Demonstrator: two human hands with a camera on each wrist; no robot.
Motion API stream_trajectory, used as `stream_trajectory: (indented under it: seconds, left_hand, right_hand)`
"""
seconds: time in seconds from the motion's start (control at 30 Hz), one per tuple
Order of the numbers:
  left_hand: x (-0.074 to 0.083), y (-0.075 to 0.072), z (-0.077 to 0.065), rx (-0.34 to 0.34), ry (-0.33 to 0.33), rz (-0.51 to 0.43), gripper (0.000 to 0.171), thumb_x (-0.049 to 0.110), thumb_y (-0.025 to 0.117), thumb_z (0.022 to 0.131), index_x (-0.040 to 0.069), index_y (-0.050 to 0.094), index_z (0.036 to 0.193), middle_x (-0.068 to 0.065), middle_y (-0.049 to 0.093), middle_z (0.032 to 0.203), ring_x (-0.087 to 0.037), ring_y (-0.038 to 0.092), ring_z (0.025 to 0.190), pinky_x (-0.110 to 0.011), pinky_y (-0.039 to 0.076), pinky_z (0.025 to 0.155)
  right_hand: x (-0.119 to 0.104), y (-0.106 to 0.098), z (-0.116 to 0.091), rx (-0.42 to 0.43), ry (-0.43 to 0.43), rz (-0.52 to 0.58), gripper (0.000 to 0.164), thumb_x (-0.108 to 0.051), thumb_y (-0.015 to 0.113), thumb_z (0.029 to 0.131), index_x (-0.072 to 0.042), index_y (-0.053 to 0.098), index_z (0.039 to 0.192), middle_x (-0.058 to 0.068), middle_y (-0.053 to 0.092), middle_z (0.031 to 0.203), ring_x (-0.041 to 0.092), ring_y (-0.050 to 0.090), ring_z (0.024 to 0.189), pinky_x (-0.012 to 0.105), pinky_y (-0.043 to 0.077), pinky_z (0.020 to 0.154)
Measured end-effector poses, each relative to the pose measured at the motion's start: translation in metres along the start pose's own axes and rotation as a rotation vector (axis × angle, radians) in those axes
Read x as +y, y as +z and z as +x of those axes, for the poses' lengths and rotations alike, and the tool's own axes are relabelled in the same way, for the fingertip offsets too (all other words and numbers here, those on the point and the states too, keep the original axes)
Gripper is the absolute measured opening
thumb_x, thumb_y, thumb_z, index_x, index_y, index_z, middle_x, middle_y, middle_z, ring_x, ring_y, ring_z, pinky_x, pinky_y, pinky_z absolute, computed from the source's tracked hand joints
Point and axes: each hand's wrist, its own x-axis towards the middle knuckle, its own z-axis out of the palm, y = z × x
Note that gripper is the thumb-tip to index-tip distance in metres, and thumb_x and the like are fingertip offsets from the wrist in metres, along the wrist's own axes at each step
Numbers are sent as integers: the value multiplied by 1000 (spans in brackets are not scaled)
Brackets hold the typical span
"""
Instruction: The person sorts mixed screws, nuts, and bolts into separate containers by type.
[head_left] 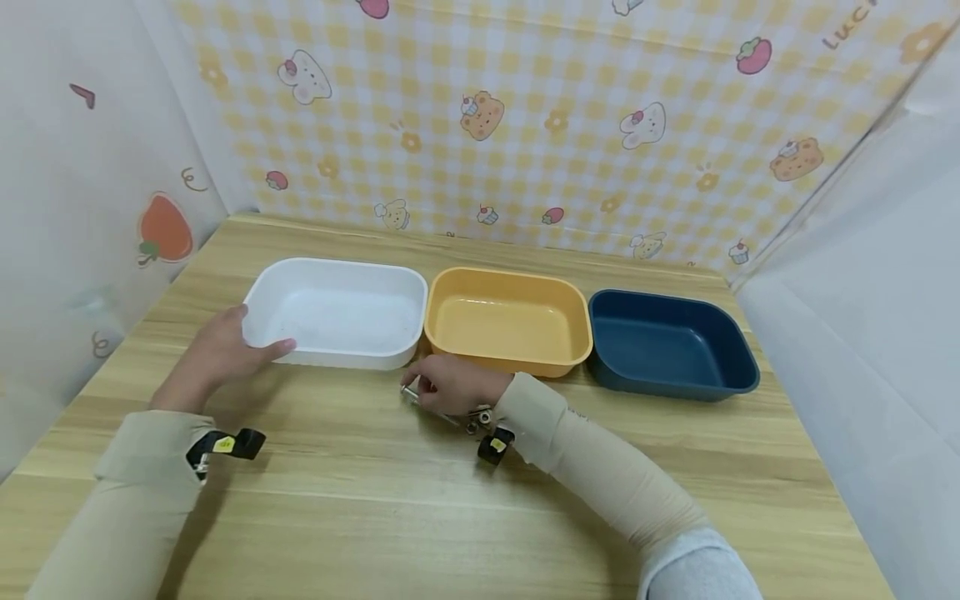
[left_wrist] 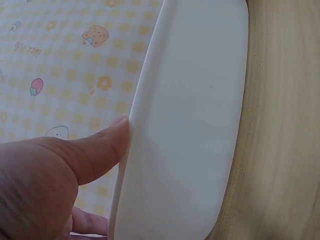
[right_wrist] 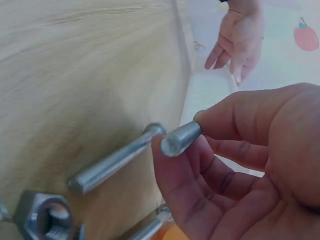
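Note:
My left hand [head_left: 225, 350] spans the front left corner of a white plastic bin [head_left: 348, 358]. Its thumb touches the front rim, and its fingers lie fairly straight along the outer left side. In front of the gap between the white and yellow bins, my right hand [head_left: 459, 385] pinches a short silver bolt [right_wrist: 181, 139] between thumb and fingertips; part of the bolt is hidden by the fingers. Below that hand, a longer bolt [right_wrist: 112, 164] lies on the wooden table, with a hex nut [right_wrist: 31, 217] close by. Another bolt [right_wrist: 150, 229] shows near the lower edge of the right wrist view.
A yellow bin [head_left: 502, 363] stands right of the white one, and a dark blue bin [head_left: 667, 384] ends the row at the right. Behind them hangs a yellow checked cloth [head_left: 525, 167] with cartoon prints. White sheets [head_left: 862, 333] flank the table [head_left: 360, 517].

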Motion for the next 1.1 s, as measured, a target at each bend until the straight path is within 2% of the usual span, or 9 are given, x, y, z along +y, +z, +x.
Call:
stream_trajectory:
  seconds: [0.2, 0.3, 0.43, 0.53, 0.6, 0.73, 0.83, 0.9, 1.1]
  left_hand:
    - [0, -2, 0, -10, -15, 9, 98, 48, 67, 88, -21, 22, 140, -46, 33, 132, -59, 36, 118, -71, 30, 96]
    - [-1, -4, 1, -17, 2, 20, 96, 48, 67, 89, -21, 23, 139, -45, 35, 130, -58, 38, 115, -70, 32, 95]
    - [-2, -5, 3, -28, 35, 42, 91, 46, 68, 88, -21, 29, 135, -44, 42, 125, -54, 44, 109, -68, 36, 91]
    - [-1, -6, 4, -46, 32, 51, 91, 46, 69, 88, -22, 30, 134, -43, 44, 123, -52, 46, 106, -66, 38, 90]
    - [0, -6, 4, -63, 19, 40, 94, 47, 70, 87, -22, 29, 135, -43, 43, 124, -52, 46, 107, -67, 38, 91]
    - [0, -6, 5, -84, 17, 20, 94, 47, 71, 86, -20, 28, 136, -42, 43, 125, -51, 45, 107, -67, 36, 93]
    - [-1, -5, 4, -110, 10, 20, 94, 47, 72, 85, -19, 29, 135, -41, 44, 125, -50, 46, 107, -67, 37, 93]
    - [-2, -4, 4, -126, 13, 23, 93, 48, 72, 85, -18, 30, 135, -40, 44, 125, -49, 47, 106, -67, 37, 92]
    - [-1, -5, 9, -124, 24, 38, 93, 47, 71, 86, -18, 29, 136, -41, 43, 126, -50, 46, 107, -67, 37, 92]
  right_hand:
    - [-2, -5, 6, 28, -6, 43, 29, -5, 54, 96, -4, 60, 125, -3, 61, 93, 6, 56, 82, 17, 45, 73]
    - [-7, -10, 8, 50, -27, 91, 32, -3, 53, 96, -3, 58, 127, 4, 65, 105, 8, 59, 92, 18, 47, 80]
    - [-11, -14, 12, 85, -79, 232, 34, 0, 52, 96, -2, 56, 130, 13, 66, 106, 11, 62, 83, 22, 51, 72]
    - [-11, -16, 18, 99, -78, 404, 33, 1, 54, 96, -1, 55, 129, 17, 66, 104, 18, 64, 78, 31, 52, 63]
    - [-12, -18, 23, 126, -49, 540, 33, 0, 55, 96, 0, 55, 129, 20, 64, 104, 25, 66, 81, 34, 55, 62]
    - [-15, -19, 37, 248, 0, 788, 33, 2, 56, 95, 3, 55, 129, 20, 62, 104, 31, 67, 82, 35, 57, 68]
    - [-18, -17, 49, 319, 30, 923, 36, 5, 56, 94, 4, 53, 130, 19, 61, 104, 25, 68, 77, 35, 58, 71]
    - [-18, -16, 56, 351, 46, 971, 37, 5, 56, 93, 4, 53, 130, 21, 60, 106, 21, 68, 75, 34, 58, 72]
    - [-22, -27, 73, 416, 83, 963, 35, 3, 57, 95, 3, 52, 130, 24, 61, 108, 19, 67, 74, 31, 57, 71]
